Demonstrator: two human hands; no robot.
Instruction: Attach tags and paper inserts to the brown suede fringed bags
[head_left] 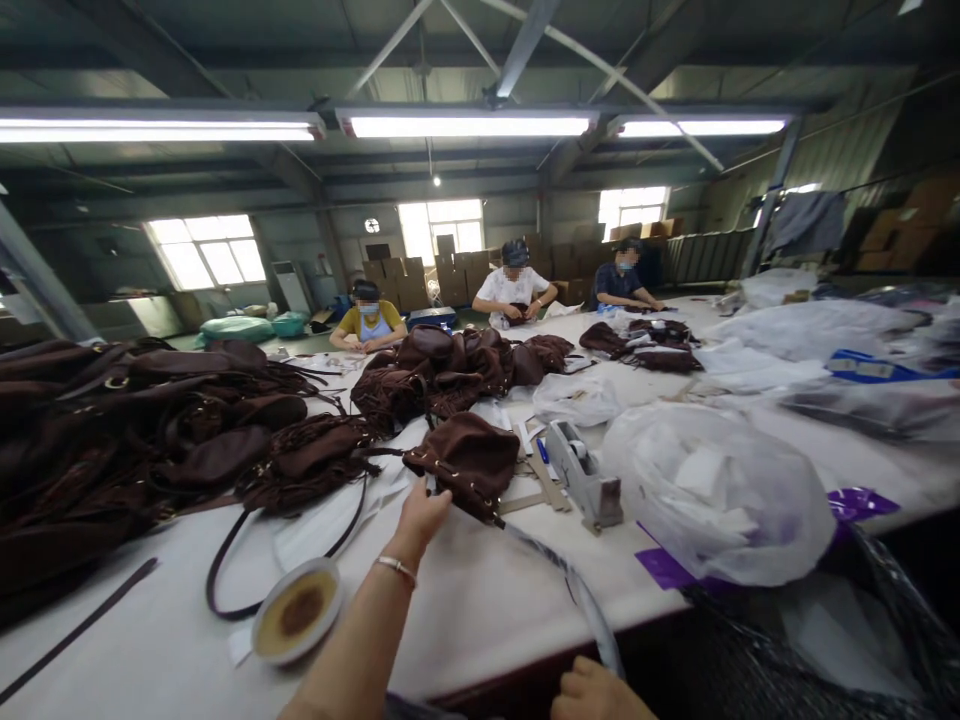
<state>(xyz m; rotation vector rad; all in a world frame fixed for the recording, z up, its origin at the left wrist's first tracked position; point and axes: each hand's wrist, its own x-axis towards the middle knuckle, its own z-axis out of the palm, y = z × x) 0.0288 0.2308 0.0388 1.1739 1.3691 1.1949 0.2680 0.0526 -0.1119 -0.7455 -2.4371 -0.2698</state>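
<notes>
At the near edge of the white surface (480, 600) the right hand (592, 693) is closed around a clear plastic strip (577, 595). The left hand (424, 515) pinches the rim of the dark brown fringed suede bag (469, 460) lying just beyond. Keeping that strip taut and the bag steady would serve best. One shallow white dish (298, 608) sits left; one tape dispenser (581, 480) right; three seated workers (514, 290) occupy the far edge.

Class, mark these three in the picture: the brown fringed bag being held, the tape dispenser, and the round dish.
brown fringed bag (469, 460), head view, on its rounded body.
tape dispenser (583, 487), head view, on its grey side.
round dish (298, 610), head view, on its brownish centre.
</notes>
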